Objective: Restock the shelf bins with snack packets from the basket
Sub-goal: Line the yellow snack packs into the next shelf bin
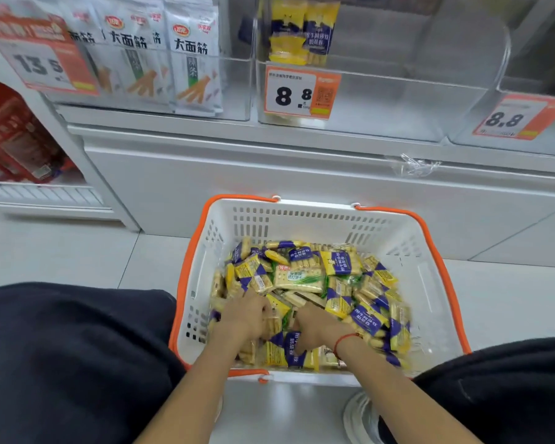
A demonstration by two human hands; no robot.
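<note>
Both hands [279, 318] in basket [305, 216] (packets [340, 264])

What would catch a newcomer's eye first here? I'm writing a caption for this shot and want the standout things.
The white basket with orange handles sits on the floor at centre, heaped with yellow-and-purple snack packets. Both hands dig into the pile at its near edge, the left hand beside the right hand. Above, orange price tags reading 8.8 hang on nearly empty clear shelf bins.
</note>
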